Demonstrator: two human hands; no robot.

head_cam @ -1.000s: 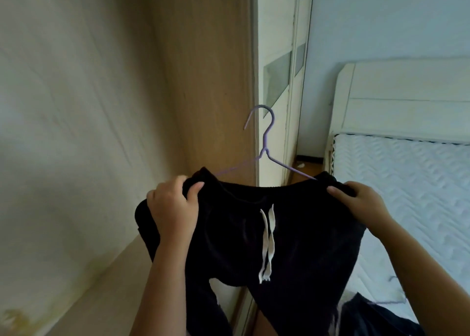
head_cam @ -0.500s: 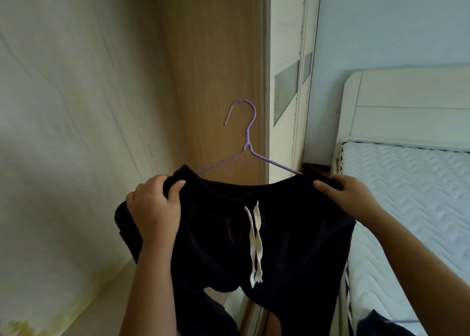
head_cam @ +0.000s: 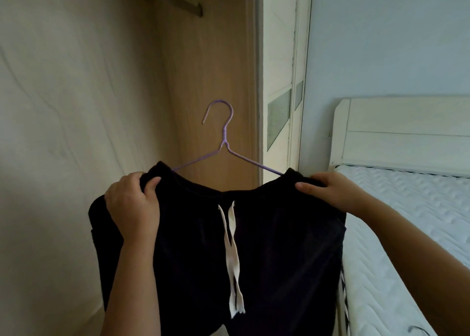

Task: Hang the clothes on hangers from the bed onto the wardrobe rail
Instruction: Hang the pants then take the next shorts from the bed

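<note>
Both hands' grips (head_cam: 132,206) (head_cam: 333,193) closed on black shorts (head_cam: 267,234)

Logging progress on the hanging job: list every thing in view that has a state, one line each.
Black drawstring shorts: on the hanger, held up, not yet on the rail.
Purple wire hanger: hook free, below the rail.
Wardrobe rail: nothing hanging on the visible part.
Left hand: gripping the shorts' left end.
Right hand: gripping the right end.

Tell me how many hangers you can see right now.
1. A purple wire hanger carries the black shorts, held up in front of the open wardrobe by the left hand and right hand. Others may lie out of view.
</note>
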